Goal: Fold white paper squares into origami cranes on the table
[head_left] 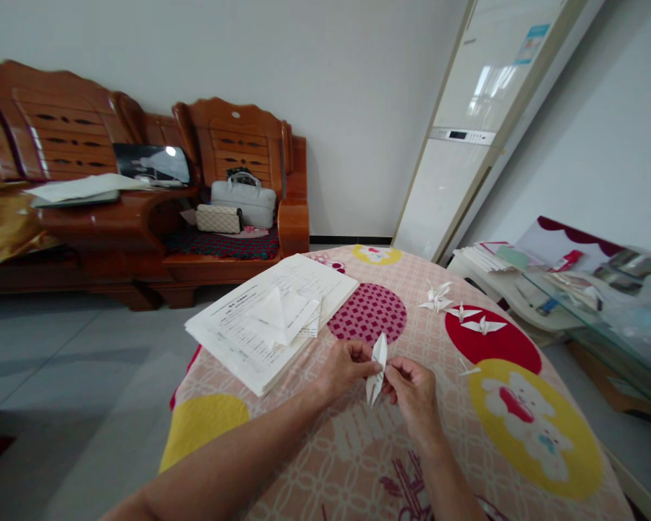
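A folded white paper crane with long pointed wings is held upright over the table. My left hand pinches its left side between thumb and fingers. On the other side, the fingers of my right hand close on the paper's edge; the exact part they grip is partly hidden. To the right lie several finished-looking paper cranes, some on a red circle of the cloth. A thin folded white piece rests nearer to my right hand. Left of my hands, loose folded paper lies on a stack of printed sheets.
The round table wears a patterned pink tablecloth. Beyond its right edge stands a glass-topped side table with papers and bags. Behind are a wooden sofa with a grey handbag and a tall white air conditioner.
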{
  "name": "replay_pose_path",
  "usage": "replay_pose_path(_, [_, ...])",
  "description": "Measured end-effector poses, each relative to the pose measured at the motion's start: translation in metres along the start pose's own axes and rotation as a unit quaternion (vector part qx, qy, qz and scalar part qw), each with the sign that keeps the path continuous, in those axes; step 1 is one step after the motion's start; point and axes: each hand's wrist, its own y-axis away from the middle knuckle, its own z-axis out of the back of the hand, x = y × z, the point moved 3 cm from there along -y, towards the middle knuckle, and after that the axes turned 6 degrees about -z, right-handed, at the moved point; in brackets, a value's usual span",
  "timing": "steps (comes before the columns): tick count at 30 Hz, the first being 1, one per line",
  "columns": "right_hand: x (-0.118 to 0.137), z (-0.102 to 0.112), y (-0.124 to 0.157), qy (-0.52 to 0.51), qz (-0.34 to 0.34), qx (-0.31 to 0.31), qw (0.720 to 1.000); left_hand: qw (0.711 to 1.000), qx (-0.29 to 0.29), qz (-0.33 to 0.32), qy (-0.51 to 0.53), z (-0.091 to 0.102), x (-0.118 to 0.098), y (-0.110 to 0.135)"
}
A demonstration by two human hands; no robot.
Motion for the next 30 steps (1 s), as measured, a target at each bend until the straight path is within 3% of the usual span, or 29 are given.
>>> replay_pose_path(9, [0.005,0.002,0.0,0.003,0.01,0.027,1.0,0.998,0.012,-0.026,-0.047,-0.002,-0.001,-0.002])
replay_pose_path(16, [0.001,0.002,-0.002,-0.077,-0.024,0.063,0.995,0.999,0.003,-0.028,-0.035,-0.002,0.001,-0.002])
replay_pose_path(21, [-0.005,0.003,-0.004,-0.059,-0.062,0.093,0.992,0.996,-0.007,-0.048,-0.069,0.0,0.001,-0.002])
replay_pose_path(30, [-0.004,0.001,0.0,-0.057,-0.096,0.123,0.986,0.999,0.019,0.013,-0.029,0.002,-0.002,0.0])
